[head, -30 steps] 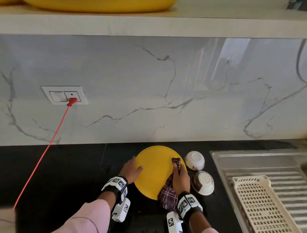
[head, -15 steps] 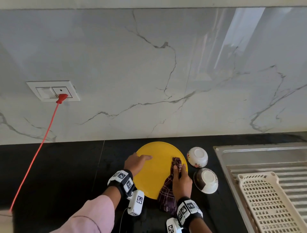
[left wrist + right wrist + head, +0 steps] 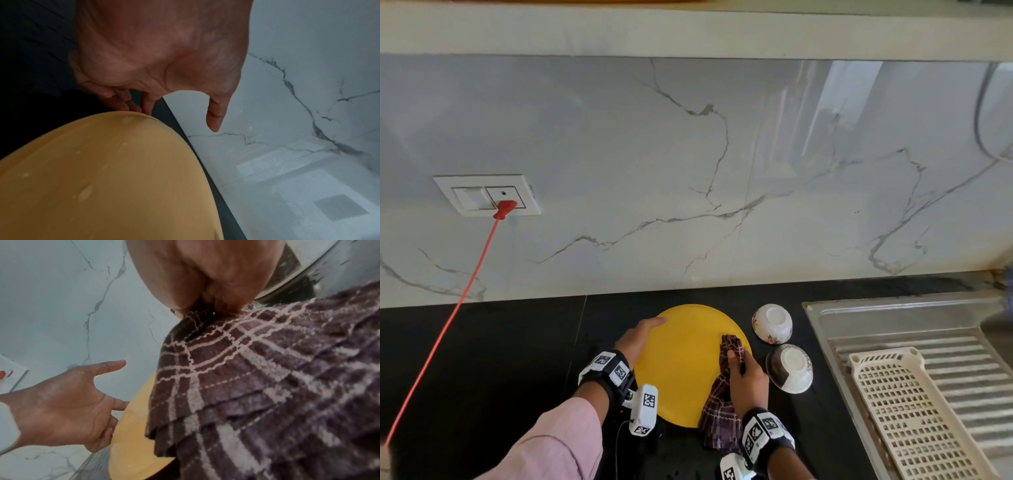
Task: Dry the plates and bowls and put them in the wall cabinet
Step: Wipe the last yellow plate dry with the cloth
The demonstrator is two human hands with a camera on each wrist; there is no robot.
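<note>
A yellow plate (image 3: 681, 370) lies on the black counter (image 3: 482, 377), with water drops on it in the left wrist view (image 3: 102, 178). My left hand (image 3: 642, 339) is at its upper left rim, fingers behind the edge and thumb stretched out, apart from the plate (image 3: 131, 443). My right hand (image 3: 748, 377) grips a dark checked cloth (image 3: 720, 411) and presses it on the plate's right side. The cloth (image 3: 267, 386) hides that part of the plate. Two small bowls, one flowered (image 3: 772, 323) and one dark-sided (image 3: 791, 371), stand upside down just right of the plate.
A steel drainboard (image 3: 893, 322) with a white perforated basket (image 3: 914, 411) fills the right. A marble backsplash (image 3: 722, 171) rises behind the counter. A red cable (image 3: 448, 325) runs from a wall socket (image 3: 486, 195) down to the lower left. A shelf edge (image 3: 688, 31) spans the top.
My left thumb slid from the plate's left face up to its upper left rim. My right hand and the cloth stayed at the right side. The head view tilted.
</note>
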